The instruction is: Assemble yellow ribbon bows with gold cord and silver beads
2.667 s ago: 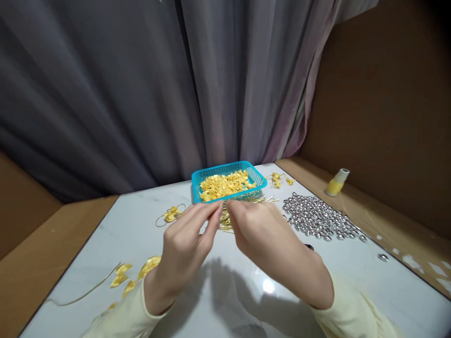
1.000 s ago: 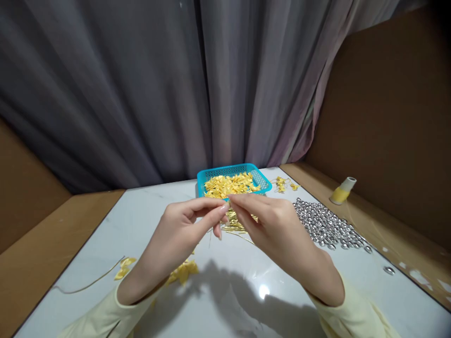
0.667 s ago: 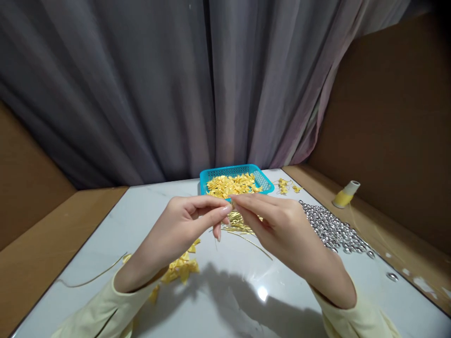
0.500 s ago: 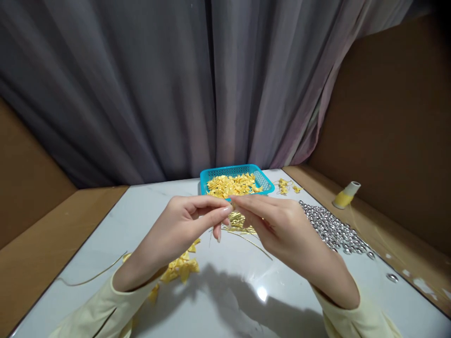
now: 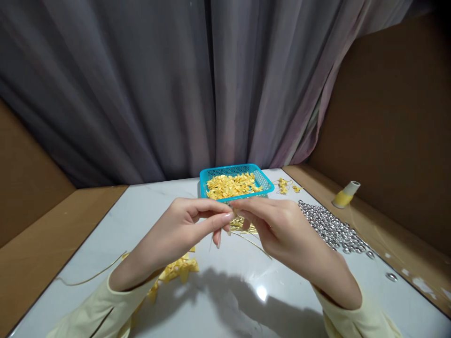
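Note:
My left hand (image 5: pixel 192 223) and my right hand (image 5: pixel 273 223) meet at their fingertips over the table. The left thumb and index finger are closed in a pinch, and what they hold is too small to make out. A thin strand (image 5: pixel 210 243) hangs just below the left fingers. My right fingers are pressed together against the left fingertips, and anything between them is hidden. Behind the hands lies a bundle of gold wires (image 5: pixel 243 225), partly covered by them. Yellow ribbon flowers (image 5: pixel 181 268) lie beside my left wrist, some under the sleeve.
A blue basket (image 5: pixel 265 190) of yellow ribbon pieces stands at the back. To its right lie small yellow flowers on wire (image 5: pixel 283 185). Silver beads (image 5: pixel 331 227) spread along the right side, near a thread cone (image 5: pixel 345 196). A loose wire (image 5: pixel 95 278) curves at left.
Both hands stay joined at the fingertips. The left thumb has slid slightly right, and the hands have dipped a little.

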A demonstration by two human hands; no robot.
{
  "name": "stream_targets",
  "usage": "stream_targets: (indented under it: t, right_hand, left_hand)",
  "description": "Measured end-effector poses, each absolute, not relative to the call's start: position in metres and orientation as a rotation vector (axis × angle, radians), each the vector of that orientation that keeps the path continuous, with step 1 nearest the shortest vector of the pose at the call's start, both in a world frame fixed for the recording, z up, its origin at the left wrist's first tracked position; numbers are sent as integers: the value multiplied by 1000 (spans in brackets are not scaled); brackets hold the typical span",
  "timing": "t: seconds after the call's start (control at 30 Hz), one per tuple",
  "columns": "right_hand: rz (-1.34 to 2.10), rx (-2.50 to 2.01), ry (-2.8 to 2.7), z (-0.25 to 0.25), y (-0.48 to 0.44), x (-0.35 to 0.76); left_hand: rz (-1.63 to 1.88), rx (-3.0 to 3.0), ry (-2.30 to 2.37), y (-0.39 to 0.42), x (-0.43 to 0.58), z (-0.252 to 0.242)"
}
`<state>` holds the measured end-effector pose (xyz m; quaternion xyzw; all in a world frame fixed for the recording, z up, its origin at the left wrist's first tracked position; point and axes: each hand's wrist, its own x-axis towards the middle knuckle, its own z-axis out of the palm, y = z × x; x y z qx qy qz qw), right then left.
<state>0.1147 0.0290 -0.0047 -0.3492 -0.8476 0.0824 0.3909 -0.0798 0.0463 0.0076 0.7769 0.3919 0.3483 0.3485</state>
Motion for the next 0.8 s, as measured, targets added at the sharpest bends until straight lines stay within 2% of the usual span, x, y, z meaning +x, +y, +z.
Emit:
stream_targets:
  t: [0.63,0.8]
  right_hand:
    - [217,-945,-2179,-4,29,117]
    - [337,-985,-2154,-6,30,117]
  left_hand:
    - [778,2024,1037,46,-82,9]
    - [762,2012,1043,46,-81,9]
